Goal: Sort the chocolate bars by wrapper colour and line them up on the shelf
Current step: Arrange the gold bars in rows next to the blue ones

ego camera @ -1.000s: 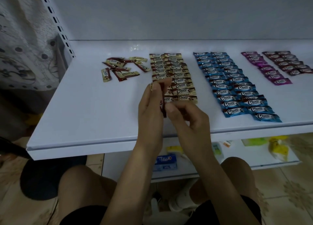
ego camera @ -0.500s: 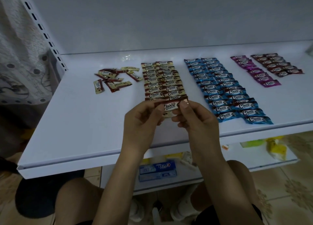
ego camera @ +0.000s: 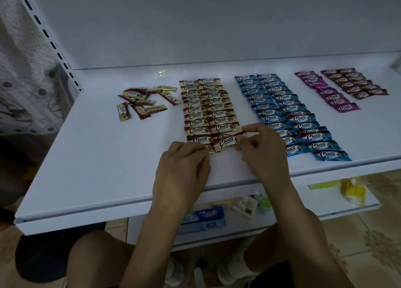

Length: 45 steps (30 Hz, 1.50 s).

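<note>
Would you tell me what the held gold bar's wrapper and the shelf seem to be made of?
The gold chocolate bar, pinched between left hand and right hand, seems wrapped in thin metallised film: shiny, crinkled, crimped ends. The shelf looks like white coated metal, smooth and slightly glossy, with faint glints near the back; laminated board is possible.

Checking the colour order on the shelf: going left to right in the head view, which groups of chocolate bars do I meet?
Loose gold-and-brown pile, gold double row, blue double row, magenta line, dark maroon double row. The held gold bar overlaps, so omitted.
</note>
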Tool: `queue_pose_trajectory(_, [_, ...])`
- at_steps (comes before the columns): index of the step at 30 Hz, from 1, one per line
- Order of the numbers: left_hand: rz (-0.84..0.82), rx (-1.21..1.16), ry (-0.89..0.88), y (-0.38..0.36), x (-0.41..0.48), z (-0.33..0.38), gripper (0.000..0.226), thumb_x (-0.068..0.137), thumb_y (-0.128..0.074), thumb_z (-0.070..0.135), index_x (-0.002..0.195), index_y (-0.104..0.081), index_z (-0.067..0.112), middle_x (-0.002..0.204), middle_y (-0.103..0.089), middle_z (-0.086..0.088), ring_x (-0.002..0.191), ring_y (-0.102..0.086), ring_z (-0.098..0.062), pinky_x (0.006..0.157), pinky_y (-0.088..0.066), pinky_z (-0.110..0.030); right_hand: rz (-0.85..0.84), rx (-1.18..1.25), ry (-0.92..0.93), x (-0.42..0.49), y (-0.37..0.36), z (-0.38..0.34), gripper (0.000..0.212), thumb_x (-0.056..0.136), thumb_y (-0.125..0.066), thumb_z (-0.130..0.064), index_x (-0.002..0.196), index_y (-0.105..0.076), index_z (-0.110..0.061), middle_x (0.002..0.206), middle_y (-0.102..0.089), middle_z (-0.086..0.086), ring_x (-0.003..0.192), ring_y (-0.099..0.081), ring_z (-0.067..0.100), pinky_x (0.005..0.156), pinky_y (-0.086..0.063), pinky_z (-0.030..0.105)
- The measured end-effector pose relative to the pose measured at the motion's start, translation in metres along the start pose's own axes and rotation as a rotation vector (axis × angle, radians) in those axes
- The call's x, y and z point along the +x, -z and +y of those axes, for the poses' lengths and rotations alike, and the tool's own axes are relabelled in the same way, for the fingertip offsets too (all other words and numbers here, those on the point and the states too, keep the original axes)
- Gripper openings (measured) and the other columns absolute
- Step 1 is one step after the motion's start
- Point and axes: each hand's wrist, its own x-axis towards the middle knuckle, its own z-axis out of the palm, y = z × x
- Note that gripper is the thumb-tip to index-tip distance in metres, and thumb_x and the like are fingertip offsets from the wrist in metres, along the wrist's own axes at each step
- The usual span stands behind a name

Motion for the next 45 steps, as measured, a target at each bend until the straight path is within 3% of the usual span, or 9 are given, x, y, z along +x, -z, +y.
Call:
queue_pose_trajectory(2, [-0.016, -0.005, -0.007, 0.000, 0.000, 0.000, 0.034, 0.090, -0.047, 0.029, 0.100, -0.075, 0.013, 0.104, -0.071, 0.000, 0.094, -0.057, -0.020, 0.078, -0.053, -0.034, 0.008, -0.146, 0.057, 0.000, -0.001, -0.002, 0.021, 0.088, -0.063, -0.019, 0.109, -0.060, -0.014, 0.066, -0.059, -0.008, 0.062, -0.055, 0.002, 0.057, -0.036, 0.005])
queue_pose_trajectory(4, [-0.027, 0.006, -0.008, 0.000, 0.000, -0.001, 0.034, 0.090, -0.047, 0.029, 0.101, -0.075, 0.013, 0.104, -0.070, 0.000, 0.094, -0.058, -0.021, 0.077, -0.052, -0.034, 0.019, -0.240, 0.092, -0.001, -0.001, -0.002, 0.021, 0.089, -0.062, -0.019, 0.109, -0.060, -0.013, 0.062, -0.050, -0.014, 0.058, -0.047, 0.000, 0.052, -0.030, 0.005])
queue_pose_trajectory(8, [-0.040, 0.037, -0.021, -0.001, 0.001, -0.002, 0.034, 0.090, -0.046, 0.030, 0.102, -0.075, 0.015, 0.105, -0.069, 0.001, 0.097, -0.053, -0.017, 0.077, -0.048, -0.032, 0.006, -0.304, 0.098, -0.002, -0.001, -0.002, 0.026, 0.090, -0.061, -0.023, 0.113, -0.057, -0.013, 0.070, -0.055, -0.004, 0.068, -0.055, 0.015, 0.056, -0.036, 0.024])
queue_pose_trajectory(16, [-0.047, 0.098, -0.059, -0.002, 0.010, 0.012, 0.042, 0.092, -0.044, 0.038, 0.121, -0.065, 0.015, 0.120, -0.065, 0.000, 0.109, -0.050, -0.020, 0.082, -0.043, -0.032, 0.042, -0.451, 0.248, -0.001, 0.001, -0.001, 0.020, 0.092, -0.051, -0.014, 0.104, -0.067, -0.016, 0.088, -0.052, 0.001, 0.080, -0.052, 0.019, 0.062, -0.033, 0.026])
queue_pose_trajectory(23, [-0.086, 0.131, -0.155, -0.017, 0.014, 0.020, 0.038, 0.091, -0.042, 0.033, 0.109, -0.070, 0.016, 0.112, -0.067, 0.002, 0.102, -0.047, -0.019, 0.080, -0.031, -0.031, 0.050, -0.504, 0.348, -0.003, 0.001, 0.009, 0.036, 0.082, -0.040, -0.017, 0.096, -0.072, -0.009, 0.088, -0.059, 0.013, 0.087, -0.056, 0.032, 0.069, -0.048, 0.039])
queue_pose_trajectory(28, [-0.072, 0.085, -0.174, -0.015, 0.013, 0.019, 0.036, 0.091, -0.041, 0.029, 0.106, -0.072, 0.017, 0.111, -0.068, 0.002, 0.101, -0.047, -0.019, 0.081, -0.033, -0.032, 0.036, -0.561, 0.417, 0.005, -0.003, 0.003, 0.047, 0.080, -0.029, -0.027, 0.092, -0.072, -0.013, 0.084, -0.056, 0.011, 0.081, -0.055, 0.033, 0.067, -0.046, 0.040])
queue_pose_trajectory(38, [-0.101, 0.049, -0.135, -0.012, 0.013, 0.020, 0.034, 0.090, -0.042, 0.027, 0.104, -0.072, 0.020, 0.111, -0.068, 0.005, 0.097, -0.052, -0.017, 0.079, -0.033, -0.028, -0.010, -0.552, 0.439, 0.016, -0.011, -0.007, 0.028, 0.082, -0.047, -0.020, 0.091, -0.072, -0.014, 0.083, -0.064, 0.009, 0.078, -0.059, 0.032, 0.068, -0.049, 0.042])
queue_pose_trajectory(42, [-0.059, -0.004, -0.096, -0.012, 0.011, 0.017, 0.035, 0.089, -0.043, 0.023, 0.106, -0.072, 0.016, 0.112, -0.069, 0.001, 0.097, -0.058, -0.020, 0.079, -0.046, -0.031, -0.021, -0.569, 0.523, 0.012, -0.016, 0.001, 0.040, 0.080, -0.036, -0.019, 0.088, -0.074, -0.016, 0.081, -0.067, 0.008, 0.071, -0.060, 0.032, 0.063, -0.047, 0.040])
queue_pose_trajectory(45, [-0.007, 0.032, 0.015, -0.010, 0.009, 0.015, 0.034, 0.086, -0.044, 0.023, 0.102, -0.073, 0.013, 0.107, -0.070, -0.002, 0.096, -0.061, -0.023, 0.077, -0.050, -0.031, -0.005, -0.576, 0.552, 0.013, -0.016, 0.011, 0.031, 0.079, -0.045, -0.011, 0.088, -0.074, -0.016, 0.081, -0.067, 0.007, 0.069, -0.061, 0.031, 0.061, -0.046, 0.037])
